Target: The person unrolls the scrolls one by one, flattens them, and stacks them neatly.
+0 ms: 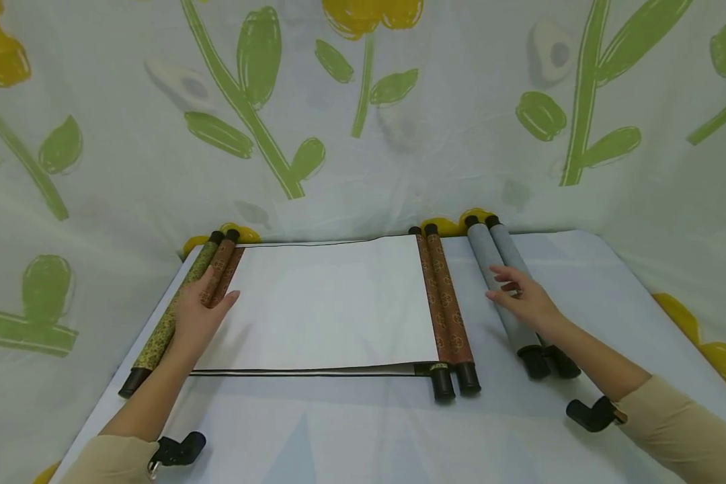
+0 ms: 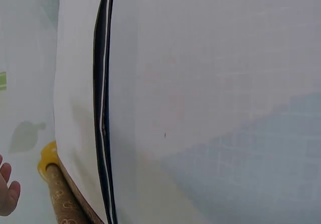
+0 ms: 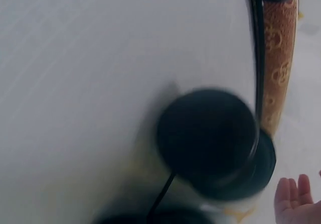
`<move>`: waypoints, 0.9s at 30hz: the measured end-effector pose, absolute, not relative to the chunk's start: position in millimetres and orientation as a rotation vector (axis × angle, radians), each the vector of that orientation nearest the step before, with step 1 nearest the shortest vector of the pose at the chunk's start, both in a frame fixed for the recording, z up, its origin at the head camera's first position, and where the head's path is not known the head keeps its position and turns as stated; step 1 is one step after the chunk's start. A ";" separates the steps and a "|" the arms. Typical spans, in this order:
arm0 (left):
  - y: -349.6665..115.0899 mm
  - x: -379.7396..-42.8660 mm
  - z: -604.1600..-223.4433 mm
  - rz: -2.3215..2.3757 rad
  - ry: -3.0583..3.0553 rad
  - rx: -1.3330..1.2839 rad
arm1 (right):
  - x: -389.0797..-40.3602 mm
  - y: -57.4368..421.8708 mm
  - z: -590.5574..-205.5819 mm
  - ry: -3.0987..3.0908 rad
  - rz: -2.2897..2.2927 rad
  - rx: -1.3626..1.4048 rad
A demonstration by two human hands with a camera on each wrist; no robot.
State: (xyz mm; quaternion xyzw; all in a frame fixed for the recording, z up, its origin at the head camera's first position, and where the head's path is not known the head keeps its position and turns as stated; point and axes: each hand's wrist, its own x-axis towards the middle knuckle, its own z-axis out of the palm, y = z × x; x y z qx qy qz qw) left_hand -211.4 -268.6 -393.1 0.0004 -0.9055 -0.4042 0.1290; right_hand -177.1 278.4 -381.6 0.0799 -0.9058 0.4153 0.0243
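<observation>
An unrolled scroll with a white sheet (image 1: pixel 327 302) lies flat, with brown patterned rollers (image 1: pixel 225 269) at its left side and more brown rollers (image 1: pixel 450 302) at its right. Against the left end lies a green patterned roller (image 1: pixel 166 326) with black caps. My left hand (image 1: pixel 195 316) is over these left rollers, thumb spread toward the sheet; the left wrist view catches only its fingers (image 2: pixel 7 191). On the right, my right hand (image 1: pixel 526 299) hovers by two grey rolled scrolls (image 1: pixel 484 249), fingers loosely bent around nothing. Dark round end caps (image 3: pixel 208 133) loom large in the right wrist view.
A pale table (image 1: pixel 266 430) carries everything. Behind it hangs a light cloth (image 1: pixel 363 188) printed with green leaves and yellow flowers. Black camera mounts (image 1: pixel 181 449) jut out below both wrists, above the table's near part.
</observation>
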 end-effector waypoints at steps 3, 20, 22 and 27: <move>-265.3 -207.6 -390.7 -1.232 -2.634 -0.046 | -177.3 287.0 -381.2 -2.793 1.268 0.280; -220.6 -201.4 -366.7 -1.423 -2.641 -0.234 | -170.9 323.0 -390.6 -2.735 1.222 0.286; -213.4 -203.6 -364.0 -1.446 -2.628 -0.263 | -171.5 326.9 -391.9 -2.752 1.205 0.273; -193.1 -209.4 -358.0 -1.482 -2.587 -0.328 | -174.7 336.3 -393.8 -2.780 1.210 0.238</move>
